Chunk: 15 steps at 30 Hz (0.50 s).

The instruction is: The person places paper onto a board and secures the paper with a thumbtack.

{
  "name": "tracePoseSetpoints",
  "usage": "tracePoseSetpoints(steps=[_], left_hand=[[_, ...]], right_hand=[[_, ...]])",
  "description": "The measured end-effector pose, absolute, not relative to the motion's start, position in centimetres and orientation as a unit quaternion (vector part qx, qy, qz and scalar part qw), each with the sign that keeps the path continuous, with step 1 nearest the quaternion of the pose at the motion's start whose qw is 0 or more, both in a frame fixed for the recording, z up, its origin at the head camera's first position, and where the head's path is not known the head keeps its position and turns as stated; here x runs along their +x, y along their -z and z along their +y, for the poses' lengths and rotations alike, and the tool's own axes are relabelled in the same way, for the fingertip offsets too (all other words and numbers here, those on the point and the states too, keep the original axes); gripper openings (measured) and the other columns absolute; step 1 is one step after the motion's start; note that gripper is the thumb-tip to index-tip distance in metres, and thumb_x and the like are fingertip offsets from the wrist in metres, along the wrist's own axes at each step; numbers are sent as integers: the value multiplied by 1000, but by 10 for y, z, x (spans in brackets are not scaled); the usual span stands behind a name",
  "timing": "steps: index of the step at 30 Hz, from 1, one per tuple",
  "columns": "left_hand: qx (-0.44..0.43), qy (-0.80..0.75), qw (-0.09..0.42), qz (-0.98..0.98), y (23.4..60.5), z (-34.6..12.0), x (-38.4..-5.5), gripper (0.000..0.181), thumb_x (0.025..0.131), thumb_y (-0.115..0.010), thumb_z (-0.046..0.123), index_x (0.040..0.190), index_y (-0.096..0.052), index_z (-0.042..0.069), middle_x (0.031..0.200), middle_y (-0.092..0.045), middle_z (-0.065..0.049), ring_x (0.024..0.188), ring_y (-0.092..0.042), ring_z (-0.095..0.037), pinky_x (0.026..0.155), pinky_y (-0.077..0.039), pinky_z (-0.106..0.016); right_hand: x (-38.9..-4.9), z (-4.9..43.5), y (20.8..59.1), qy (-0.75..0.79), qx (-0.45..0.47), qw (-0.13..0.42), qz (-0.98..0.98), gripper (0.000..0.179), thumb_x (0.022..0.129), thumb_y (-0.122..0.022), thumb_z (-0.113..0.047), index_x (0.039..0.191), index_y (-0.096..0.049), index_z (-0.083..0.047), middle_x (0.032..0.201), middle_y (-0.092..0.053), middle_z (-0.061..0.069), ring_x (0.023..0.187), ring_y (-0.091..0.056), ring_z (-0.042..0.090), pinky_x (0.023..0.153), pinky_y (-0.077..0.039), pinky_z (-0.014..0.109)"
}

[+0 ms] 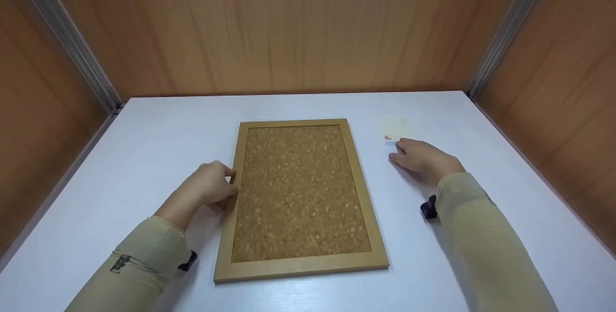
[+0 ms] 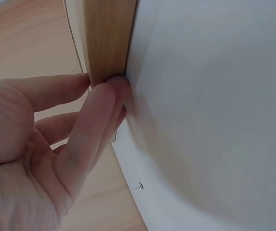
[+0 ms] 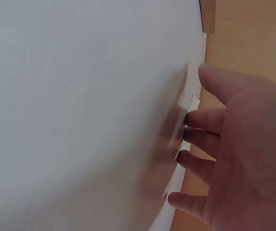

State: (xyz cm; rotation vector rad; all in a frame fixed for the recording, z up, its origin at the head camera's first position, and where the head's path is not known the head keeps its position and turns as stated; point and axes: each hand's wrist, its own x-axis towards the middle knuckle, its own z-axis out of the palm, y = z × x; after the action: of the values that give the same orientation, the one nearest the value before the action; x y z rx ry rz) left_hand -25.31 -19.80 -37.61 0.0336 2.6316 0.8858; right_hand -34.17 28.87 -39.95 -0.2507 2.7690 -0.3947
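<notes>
A cork board [image 1: 303,191] in a pale wooden frame lies flat on the white table. My left hand [image 1: 211,184] grips the left side of its frame. In the left wrist view, the thumb and fingers [image 2: 99,106] meet around the wooden edge [image 2: 110,38]. Off to the board's right, a pale yellow sheet of note paper [image 1: 396,126] with a small red mark and a bluish lower edge lies on the table. My right hand [image 1: 421,158] has its fingertips at the paper's near edge. The right wrist view shows these fingers [image 3: 198,166] spread and touching down, thumb apart.
A pushpin [image 2: 139,186] stands out on the white table in the left wrist view. Wooden panels [image 1: 303,28] enclose the table [image 1: 159,124] at the back and both sides, with metal posts [image 1: 505,32] in the corners.
</notes>
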Motion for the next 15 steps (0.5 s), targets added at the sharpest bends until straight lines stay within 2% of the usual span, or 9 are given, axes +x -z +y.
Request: tracePoseSetpoints(steps=[4,6,10,15], left_hand=[[13,-315,186,931,375,-198,-253,57,99,-62,6,147,-39,-14,75,-69,-15,58,-71,-21,56,-61,-32],[12,-313,186,931,375,-197,-253,57,99,-61,5,147,-39,-15,75,-69,-15,58,-71,-21,56,-61,-32],[10,-309,184,933,375,-195,-254,56,98,-60,4,147,-38,-16,73,-68,-16,56,-70,-21,54,-61,-32],[12,-306,189,933,374,-195,-254,56,98,-59,4,147,-39,-15,70,-69,-16,54,-70,-21,53,-61,-33]], right_hand=[[-338,286,397,131,-115,154,973,68,106,-47,-45,152,-38,4,158,-36,26,147,-27,45,120,-22,58],[-335,286,396,125,-122,152,973,68,105,-49,-43,154,-37,3,158,-36,26,147,-27,46,120,-22,58],[-327,288,394,112,-140,148,972,64,104,-53,-41,149,-46,3,153,-43,26,144,-34,46,118,-26,59],[-315,288,389,118,-143,150,971,54,101,-62,-37,139,-58,1,142,-55,22,136,-45,43,114,-34,58]])
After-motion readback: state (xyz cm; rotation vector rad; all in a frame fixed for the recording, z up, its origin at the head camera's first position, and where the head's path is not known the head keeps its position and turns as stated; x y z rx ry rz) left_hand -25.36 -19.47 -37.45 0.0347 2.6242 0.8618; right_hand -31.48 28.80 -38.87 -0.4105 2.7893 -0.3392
